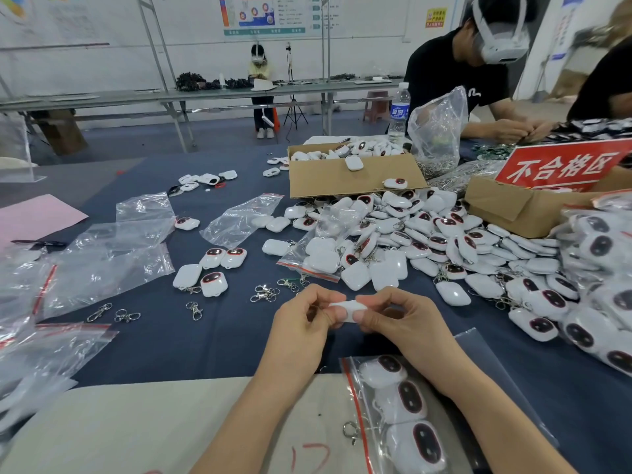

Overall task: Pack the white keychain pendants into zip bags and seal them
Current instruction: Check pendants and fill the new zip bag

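A single white keychain pendant (pixel 348 307) is held above the blue tablecloth, pinched from both sides. My left hand (pixel 302 323) grips its left end and my right hand (pixel 393 318) grips its right end with curled fingers. A zip bag (pixel 400 412) with a red seal strip lies under my right forearm and holds three pendants. A big heap of loose white pendants (pixel 427 241) spreads to the right. Empty zip bags (pixel 102 265) lie at the left. Loose metal clasps (pixel 265 294) sit just beyond my hands.
An open cardboard box (pixel 352 176) with more pendants stands behind the heap, next to a water bottle (pixel 399 112). A red sign (pixel 561 164) stands on another box at the right. Filled bags (pixel 602 268) pile at the far right. A person works across the table.
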Demonstrator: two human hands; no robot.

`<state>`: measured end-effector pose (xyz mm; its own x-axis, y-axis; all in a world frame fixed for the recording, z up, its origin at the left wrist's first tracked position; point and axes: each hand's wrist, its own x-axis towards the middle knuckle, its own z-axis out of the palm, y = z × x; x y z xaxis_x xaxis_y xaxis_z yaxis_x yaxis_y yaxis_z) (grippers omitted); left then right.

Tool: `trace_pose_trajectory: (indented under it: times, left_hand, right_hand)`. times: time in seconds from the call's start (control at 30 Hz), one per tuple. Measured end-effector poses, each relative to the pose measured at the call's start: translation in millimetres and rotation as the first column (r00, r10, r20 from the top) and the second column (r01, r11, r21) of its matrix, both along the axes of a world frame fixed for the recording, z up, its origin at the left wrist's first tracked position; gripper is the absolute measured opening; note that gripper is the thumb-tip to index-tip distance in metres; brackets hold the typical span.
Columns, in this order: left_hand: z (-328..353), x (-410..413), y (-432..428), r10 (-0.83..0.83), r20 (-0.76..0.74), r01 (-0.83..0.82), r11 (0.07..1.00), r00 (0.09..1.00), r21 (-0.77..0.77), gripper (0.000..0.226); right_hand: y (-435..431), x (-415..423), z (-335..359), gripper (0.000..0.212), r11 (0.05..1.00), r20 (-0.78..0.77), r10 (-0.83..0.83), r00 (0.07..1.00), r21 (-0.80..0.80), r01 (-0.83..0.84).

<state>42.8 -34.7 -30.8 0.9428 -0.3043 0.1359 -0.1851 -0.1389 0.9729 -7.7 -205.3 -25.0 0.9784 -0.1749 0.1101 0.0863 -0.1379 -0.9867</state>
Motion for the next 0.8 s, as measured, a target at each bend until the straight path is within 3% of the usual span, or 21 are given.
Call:
trace_pose_trajectory:
  times: [0.3, 0.4, 0.53, 0.6, 0.7, 0.8]
  left_hand:
    - [3.0, -3.4, -1.3, 0.01, 0.032, -0.01, 1.0, 0.999, 0.013, 0.021]
    - [2.9, -6.8, -4.0, 0.035, 0.148, -0.036, 0.999, 0.988, 0.007, 0.02]
    - [1.1, -7.3, -4.1, -0.104, 0.265, 0.088, 0.993, 0.959, 0.073, 0.034]
    - [0.4, -6.5, -5.2, -0.089, 0.294, 0.055, 0.991, 0.952, 0.12, 0.031]
    - [2.0, -7.0, -4.9, -0.003, 0.286, -0.026, 0.995, 0.958, 0.099, 0.027]
    - [1.9, -7.5, -4.2, -0.014, 0.194, 0.01, 1.0, 0.981, 0.023, 0.02]
  right_hand:
    - [0.7, -0.4, 0.9, 0.018, 1.0, 0.006, -0.013, 1.0, 0.014, 0.013]
    - [1.1, 1.1, 1.0, 0.018, 0.997, 0.003, -0.021, 1.0, 0.074, 0.021]
    - [-1.4, 2.2, 0.1, 0.015, 0.981, -0.014, -0.058, 0.998, 0.184, 0.06]
    - [-1.2, 1.8, 1.1, 0.019, 0.97, -0.009, -0.058, 0.998, 0.235, 0.059]
    - [0.2, 0.5, 3.4, 0.03, 0.982, 0.039, -0.054, 0.998, 0.182, 0.046]
    - [2.1, -1.6, 5.6, 0.028, 0.995, 0.059, 0.015, 0.998, 0.099, -0.021]
